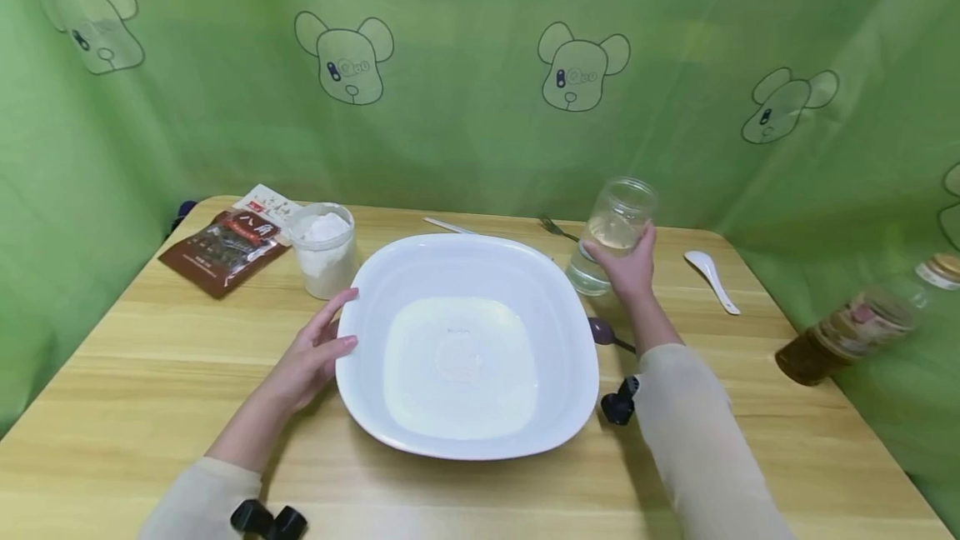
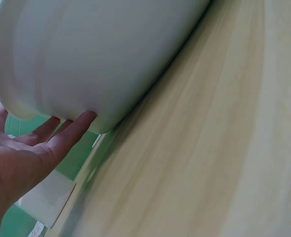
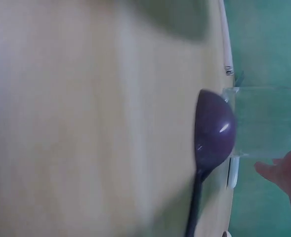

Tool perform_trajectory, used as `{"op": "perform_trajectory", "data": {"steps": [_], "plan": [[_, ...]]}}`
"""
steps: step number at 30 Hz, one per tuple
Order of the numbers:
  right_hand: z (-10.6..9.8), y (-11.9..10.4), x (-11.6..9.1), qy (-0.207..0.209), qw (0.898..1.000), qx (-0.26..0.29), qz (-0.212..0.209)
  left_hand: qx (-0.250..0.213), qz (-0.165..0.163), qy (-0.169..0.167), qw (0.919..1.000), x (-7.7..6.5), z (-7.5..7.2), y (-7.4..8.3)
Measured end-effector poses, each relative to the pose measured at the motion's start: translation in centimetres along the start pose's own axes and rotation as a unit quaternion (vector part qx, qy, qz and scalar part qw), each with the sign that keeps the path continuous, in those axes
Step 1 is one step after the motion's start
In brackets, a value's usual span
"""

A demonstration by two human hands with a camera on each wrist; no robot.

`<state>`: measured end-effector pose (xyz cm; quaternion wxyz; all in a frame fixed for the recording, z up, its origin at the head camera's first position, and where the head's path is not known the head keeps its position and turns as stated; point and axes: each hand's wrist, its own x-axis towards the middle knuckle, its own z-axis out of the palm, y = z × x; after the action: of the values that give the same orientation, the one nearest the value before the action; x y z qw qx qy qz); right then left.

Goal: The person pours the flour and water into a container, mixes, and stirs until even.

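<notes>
A wide white basin [image 1: 461,373] with rounded corners stands in front of the person, with nothing visible inside. My left hand [image 1: 311,352] holds its left side, the thumb at the rim. In the left wrist view the fingers [image 2: 68,133] press the basin's outer wall [image 2: 86,64] from below. Behind the basin's right corner, my right hand [image 1: 632,267] grips an uncapped glass jar [image 1: 609,219] that is partly filled with clear liquid. A dark purple ladle [image 3: 214,133] lies close in front of the jar, partly hidden by the basin and the right arm in the head view.
Back left are a brown star anise packet [image 1: 225,248] and a lidless tub [image 1: 326,261] of white powder. A fork [image 1: 558,229] and a white-handled utensil [image 1: 448,226] lie behind the basin. Farther right are a white spoon [image 1: 711,280] and a bottle of dark liquid [image 1: 847,336].
</notes>
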<state>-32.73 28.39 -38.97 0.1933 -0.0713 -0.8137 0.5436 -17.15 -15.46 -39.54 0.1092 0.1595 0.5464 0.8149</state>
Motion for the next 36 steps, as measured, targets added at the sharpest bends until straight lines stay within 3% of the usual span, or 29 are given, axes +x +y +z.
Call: {"op": "perform_trajectory", "data": {"steps": [4, 8, 13, 18, 20, 23, 26, 30, 31, 36], "plan": [[-0.8, 2.8, 0.6, -0.026, 0.998, 0.029, -0.040, 0.003, 0.001, 0.001, 1.0000, 0.0, 0.1, 0.1], [-1.9, 3.1, 0.0, -0.050, 0.997, 0.039, -0.043, 0.001, -0.002, 0.001, 1.0000, -0.2, 0.2, 0.2], [-3.9, -0.5, -3.2, -0.067, 0.998, -0.007, -0.010, 0.001, -0.003, 0.003, 1.0000, -0.3, 0.3, 0.2], [-5.7, -5.5, -7.2, -0.079, 0.997, 0.000, -0.011, 0.001, -0.008, 0.007, 0.9999, -0.3, 0.4, 0.3], [-6.6, -6.1, -8.1, -0.085, 0.996, 0.010, -0.019, 0.001, -0.010, 0.006, 0.9999, -0.3, 0.4, 0.3], [-8.1, -4.7, -8.1, -0.093, 0.995, 0.036, -0.031, 0.003, -0.013, 0.007, 0.9999, -0.3, 0.5, 0.4], [-9.9, 0.4, -6.2, -0.097, 0.988, 0.111, -0.045, 0.005, -0.016, 0.010, 0.9998, -0.3, 0.6, 0.4], [-12.0, 6.3, -4.4, -0.091, 0.985, 0.139, -0.047, 0.007, -0.017, 0.011, 0.9998, -0.3, 0.6, 0.4], [-12.3, 7.0, -4.4, -0.090, 0.985, 0.139, -0.047, 0.007, -0.017, 0.012, 0.9998, -0.3, 0.6, 0.3], [-13.2, 6.3, -6.4, -0.105, 0.978, 0.177, -0.038, 0.006, -0.019, 0.012, 0.9997, -0.2, 0.6, 0.3]]}}
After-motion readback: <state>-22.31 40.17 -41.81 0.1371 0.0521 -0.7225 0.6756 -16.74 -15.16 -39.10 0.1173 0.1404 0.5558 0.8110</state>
